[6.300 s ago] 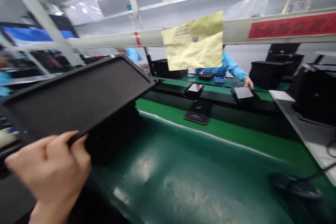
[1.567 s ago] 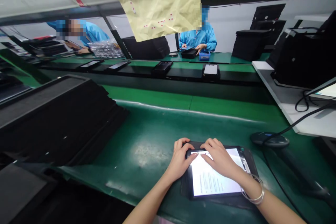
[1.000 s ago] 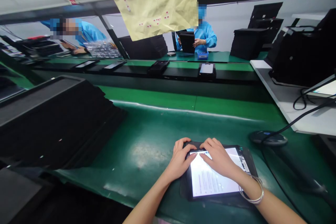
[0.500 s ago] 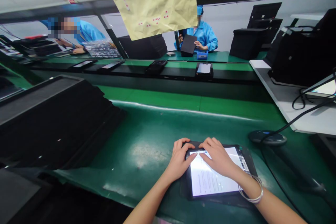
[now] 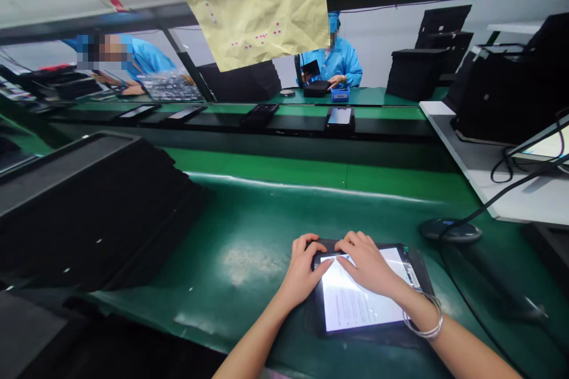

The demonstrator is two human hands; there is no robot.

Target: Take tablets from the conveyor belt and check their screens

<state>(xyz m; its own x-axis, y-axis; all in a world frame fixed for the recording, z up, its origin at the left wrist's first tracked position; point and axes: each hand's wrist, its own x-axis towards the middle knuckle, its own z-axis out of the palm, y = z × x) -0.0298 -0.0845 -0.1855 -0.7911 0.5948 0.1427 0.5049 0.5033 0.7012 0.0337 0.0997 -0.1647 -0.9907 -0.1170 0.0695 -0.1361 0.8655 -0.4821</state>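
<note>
A tablet [image 5: 355,308] with a lit white screen showing lines of text lies on the green bench, on a dark pad or tray [image 5: 424,275]. My left hand [image 5: 303,269] grips its far left corner, fingers curled at the edge and thumb on the screen. Beside it, my right hand [image 5: 362,263] holds the far edge the same way, its thumb close to the left one and its palm over the screen. The fingertips at the edge are partly hidden. A bracelet [image 5: 429,317] circles my right wrist.
Stacked black trays [image 5: 89,207] stand on the left. A handheld scanner [image 5: 451,231] with its cable lies to the right, near a white shelf [image 5: 528,195]. Across the bench, a line carries several devices [image 5: 340,117]; two people in blue work behind it. Yellow paper [image 5: 253,6] hangs above.
My hands and the tablet stay put. The view shifts slightly. Across the line, the co-worker's black box has been lowered from upright to flat on the bench.
</note>
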